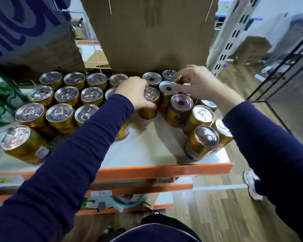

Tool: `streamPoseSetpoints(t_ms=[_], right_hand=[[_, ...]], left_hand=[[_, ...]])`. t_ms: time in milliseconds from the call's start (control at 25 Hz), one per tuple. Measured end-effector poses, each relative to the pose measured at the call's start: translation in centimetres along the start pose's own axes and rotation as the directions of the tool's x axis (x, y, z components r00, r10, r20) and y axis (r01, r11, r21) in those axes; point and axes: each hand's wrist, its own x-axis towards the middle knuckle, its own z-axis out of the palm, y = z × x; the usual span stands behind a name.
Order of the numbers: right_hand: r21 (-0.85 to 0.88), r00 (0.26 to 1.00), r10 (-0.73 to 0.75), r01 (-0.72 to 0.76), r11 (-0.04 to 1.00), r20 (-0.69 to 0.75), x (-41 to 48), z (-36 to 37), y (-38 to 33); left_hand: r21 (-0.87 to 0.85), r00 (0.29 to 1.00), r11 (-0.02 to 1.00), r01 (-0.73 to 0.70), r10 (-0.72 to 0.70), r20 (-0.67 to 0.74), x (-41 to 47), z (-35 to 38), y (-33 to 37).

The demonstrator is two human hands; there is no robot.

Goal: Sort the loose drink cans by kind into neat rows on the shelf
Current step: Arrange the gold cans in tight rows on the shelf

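The left hand (135, 95) curls round a gold metal drink can with a silver pull-tab lid (150, 105). Its dark blue sleeve (87, 137) covers part of the neat gold rows (59, 116) at left. The right hand (199, 84) pinches another gold can (184, 79) between thumb and forefinger. Only a sliver of that can shows, at the back of the loose cluster (196, 123). Green containers (2, 96) are cut off by the left border. A brown cardboard box (152, 41) closes the back. Bare white shelf (147, 147) lies between the two groups, up to its orange front lip (164, 170) — the nearest right-hand cans stand close to the shelf's edge.
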Motion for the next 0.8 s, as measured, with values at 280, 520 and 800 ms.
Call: streamPoseSetpoints(t_ms=[280, 520, 800], right_hand=[[0.014, 0.968, -0.074, 0.073, 0.997, 0.24, 9.1, 3.9, -2.5], [0.122, 0.973, -0.165, 0.146, 0.982, 0.159, 9.1, 3.5, -3.7], [0.242, 0.968, -0.111, 0.055, 0.969, 0.225, 2.3, -0.9, -6.7]], left_hand=[[-0.187, 0.997, 0.982, -0.009, -0.006, -0.08, -4.8, -0.4, 0.5], [-0.231, 0.988, 0.971, -0.065, 0.03, -0.154, -8.7, -0.6, 0.2], [-0.312, 0.976, 0.934, -0.172, 0.12, -0.18, -13.7, -2.0, -1.9]])
